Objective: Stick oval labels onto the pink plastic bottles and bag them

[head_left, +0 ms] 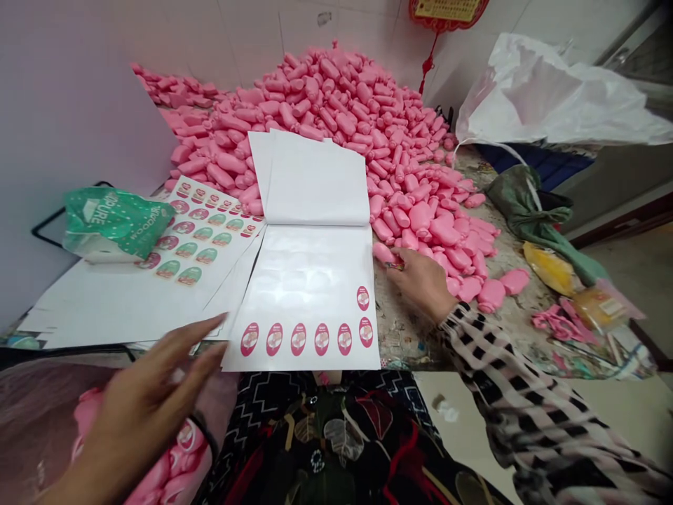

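My left hand (150,400) hangs open, fingers apart and pointing at the lower left corner of a white sticker sheet (310,280). Oval pink stickers (298,339) run along the sheet's bottom edge and up its right side. Beneath that hand, an open bag holds pink bottles (181,459), some with oval stickers on them. My right hand (423,284) is closed at the sheet's right edge, its fingertips on a small pink bottle (385,253). Something small and multicoloured shows at those fingertips, too small to name. Folded-back sheets (318,179) lie above the sticker sheet.
A large heap of pink bottles (336,91) covers the back of the table. To the left are other sticker sheets (200,231) with a green packet (116,221) on top. A white plastic bag (547,98), green cloth (531,210) and pink scissors (562,319) lie at the right.
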`<state>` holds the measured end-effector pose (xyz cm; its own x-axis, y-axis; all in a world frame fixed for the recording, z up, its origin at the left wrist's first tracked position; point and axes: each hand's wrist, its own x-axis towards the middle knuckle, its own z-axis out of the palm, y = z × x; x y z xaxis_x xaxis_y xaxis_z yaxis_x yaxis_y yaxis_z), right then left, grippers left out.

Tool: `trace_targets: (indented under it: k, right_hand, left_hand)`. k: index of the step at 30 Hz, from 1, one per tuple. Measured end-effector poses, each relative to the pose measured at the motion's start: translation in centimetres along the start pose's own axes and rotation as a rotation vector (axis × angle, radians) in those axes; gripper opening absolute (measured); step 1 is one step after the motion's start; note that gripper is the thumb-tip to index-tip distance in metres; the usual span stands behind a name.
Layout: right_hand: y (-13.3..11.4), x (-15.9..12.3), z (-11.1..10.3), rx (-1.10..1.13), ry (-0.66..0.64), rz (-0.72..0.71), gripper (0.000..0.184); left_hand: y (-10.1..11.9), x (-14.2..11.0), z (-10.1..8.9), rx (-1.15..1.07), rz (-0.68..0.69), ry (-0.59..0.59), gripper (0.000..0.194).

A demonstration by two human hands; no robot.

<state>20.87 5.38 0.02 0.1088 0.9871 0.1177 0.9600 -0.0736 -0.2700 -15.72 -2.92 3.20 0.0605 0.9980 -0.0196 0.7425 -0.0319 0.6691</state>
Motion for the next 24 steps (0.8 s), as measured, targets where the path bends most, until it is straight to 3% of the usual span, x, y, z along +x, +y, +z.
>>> trace_targets:
  k: [2, 5, 8, 10, 11, 14, 17, 20, 24]
  right_hand:
    - [-0.8, -1.9, -1.7, 0.248, -0.074, -0.070, 0.036]
    - [-2.8, -5.6, -3.9, 0.549, -0.370, -0.279, 0.034]
    - [-4.0, -8.2, -4.6, 0.698, -0.613, -0.354, 0.029]
    - [-3.7, -8.6, -4.0, 0.804, -0.684, -0.312, 0.027]
    - [-3.3, -8.4, -3.5, 0.848, -0.675, -0.266, 0.028]
    - [-1.5, -6.6, -1.2, 0.793, -0.429, -0.109, 0.027]
    - [-0.3, -4.8, 0.9, 0.462, -0.165, -0.099, 0.025]
    - [-0.1, -4.0, 2.1, 0.233, -0.096, -0.142, 0.022]
    - [-0.5, -3.9, 2.4, 0.096, -0.081, -0.171, 0.021]
  left_hand:
    - [2.7, 1.3, 2.5, -0.050, 0.223, -0.095, 0.042]
    - [6.6, 3.0, 6.1, -0.064, 0.487, -0.308, 0.061]
    - [8.5, 3.5, 8.7, -0.171, 0.421, -0.655, 0.063]
    - [8.6, 3.5, 9.7, -0.277, 0.284, -0.854, 0.044]
    - [8.5, 3.6, 10.1, -0.331, 0.220, -0.895, 0.032]
    - [8.0, 3.9, 10.7, -0.442, 0.101, -0.774, 0.011]
    - [7.9, 4.6, 11.0, -0.337, 0.163, -0.530, 0.004]
    - [8.1, 5.4, 11.6, -0.065, 0.359, -0.400, 0.007]
    - [8.5, 6.1, 12.9, 0.209, 0.463, -0.409, 0.034]
